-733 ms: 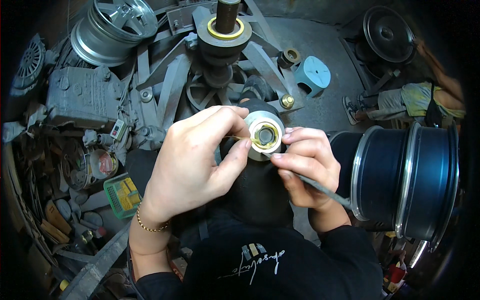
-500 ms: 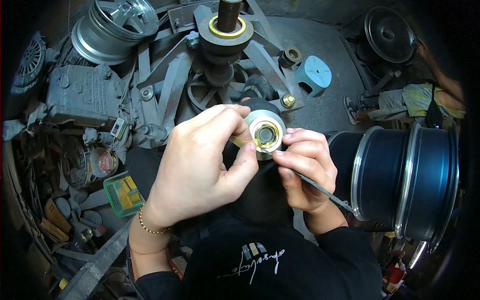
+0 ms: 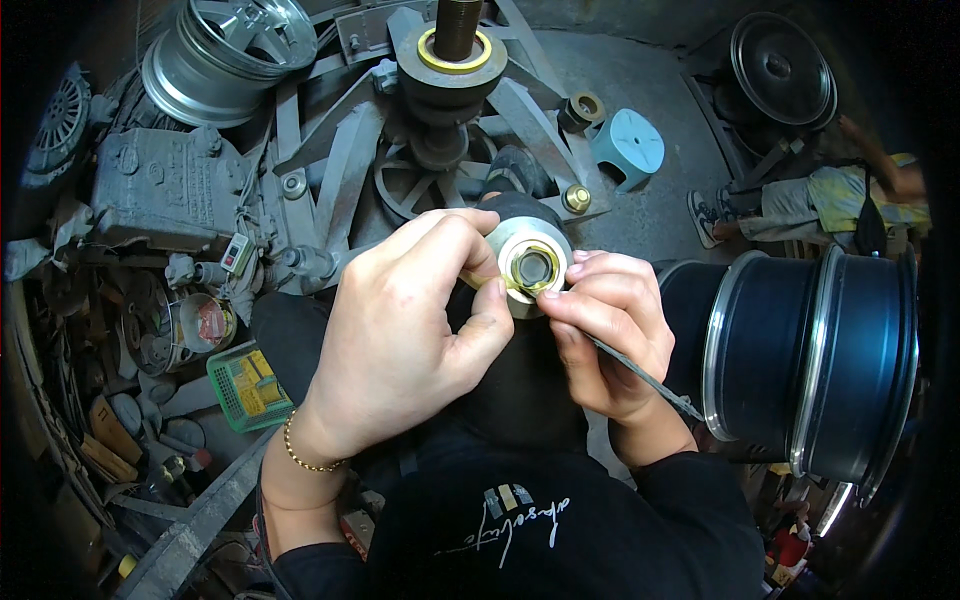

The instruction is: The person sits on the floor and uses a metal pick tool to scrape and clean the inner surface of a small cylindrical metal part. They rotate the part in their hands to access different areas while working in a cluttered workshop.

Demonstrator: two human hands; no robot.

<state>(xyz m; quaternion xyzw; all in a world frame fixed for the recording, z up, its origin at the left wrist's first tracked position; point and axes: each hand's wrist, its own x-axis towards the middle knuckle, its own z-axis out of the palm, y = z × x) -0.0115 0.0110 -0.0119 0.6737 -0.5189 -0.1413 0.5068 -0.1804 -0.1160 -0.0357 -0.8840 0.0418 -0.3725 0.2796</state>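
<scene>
A round pale metal part [image 3: 556, 234] with a recessed dark centre rests at my knee, between my hands. Yellow translucent tape [image 3: 517, 288] lines the edge of its opening. My left hand [image 3: 400, 320] is closed in a pinch at the part's left edge, thumb and forefinger on the loose end of the tape. In my right hand [image 3: 615, 335] is a thin grey metal tool [image 3: 650, 378], held like a pen. Its tip meets the part's lower rim, partly hidden by my fingers.
Dark wheel rims [image 3: 760, 350] with bright edges stand close by my right arm. Ahead is a metal frame with a threaded shaft [image 3: 457, 30]. A blue stool [image 3: 632, 145] stands beyond, and another person's legs [image 3: 780, 208] show at right. A green basket [image 3: 240, 405] sits left.
My right hand and the tool have shifted slightly left along the rim. The left hand keeps its pinch. At far right, the other person's arm has moved lower, away from the large dark wheel.
</scene>
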